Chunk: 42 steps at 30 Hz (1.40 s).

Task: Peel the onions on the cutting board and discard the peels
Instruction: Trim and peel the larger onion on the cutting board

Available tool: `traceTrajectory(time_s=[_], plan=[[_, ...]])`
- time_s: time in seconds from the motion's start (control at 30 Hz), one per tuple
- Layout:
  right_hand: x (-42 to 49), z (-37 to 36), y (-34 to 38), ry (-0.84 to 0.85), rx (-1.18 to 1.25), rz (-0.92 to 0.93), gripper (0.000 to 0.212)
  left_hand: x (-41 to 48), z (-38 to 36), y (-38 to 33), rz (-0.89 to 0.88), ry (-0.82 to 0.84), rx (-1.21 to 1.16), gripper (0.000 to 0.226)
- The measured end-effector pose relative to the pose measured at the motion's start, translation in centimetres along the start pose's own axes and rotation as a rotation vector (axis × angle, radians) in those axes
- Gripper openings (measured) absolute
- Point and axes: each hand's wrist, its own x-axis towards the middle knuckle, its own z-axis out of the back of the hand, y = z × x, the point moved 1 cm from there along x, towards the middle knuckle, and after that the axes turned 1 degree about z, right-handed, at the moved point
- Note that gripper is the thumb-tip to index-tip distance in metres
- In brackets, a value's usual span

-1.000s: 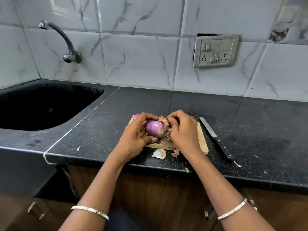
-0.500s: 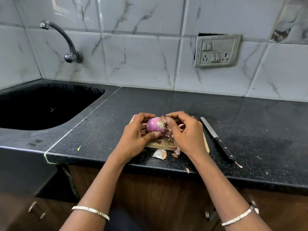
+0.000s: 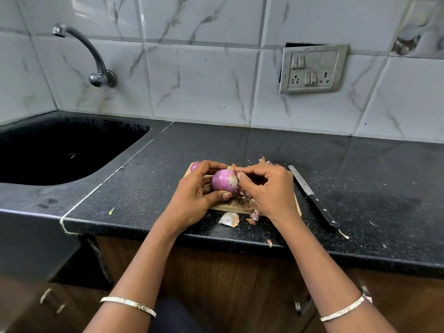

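purple onion point(image 3: 224, 182) (mostly peeled), above cutting board point(image 3: 222, 207)

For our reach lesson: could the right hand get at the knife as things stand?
Probably yes: the knife lies uncovered beside the right hand, nothing between; it must first release the onion.

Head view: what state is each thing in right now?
Held onion: mostly peeled, off the board.
Left hand: grips held onion.
Right hand: pinches skin at its end.
Second onion: on board's far corner, partly hidden.
Peels: piled on cutting board, some on counter.
Knife: lying on counter, untouched.
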Motion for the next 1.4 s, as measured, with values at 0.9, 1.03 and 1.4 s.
traceTrajectory(time_s=[0.9, 1.03, 1.4], plan=[[-0.2, -0.5, 0.2, -0.059, -0.272, 0.2, 0.002, -0.1, -0.1, 0.1, 0.005, -0.027, -0.002, 0.056], [-0.4, 0.0, 0.5, -0.044, -0.11, 0.055, 0.01, -0.1, -0.1, -0.1, 0.004, -0.027, 0.0, 0.056], [-0.6, 0.1, 1.2, 0.0, -0.079, 0.12, 0.013, 0.0, 0.2, 0.2, -0.001, -0.027, -0.003, 0.057]])
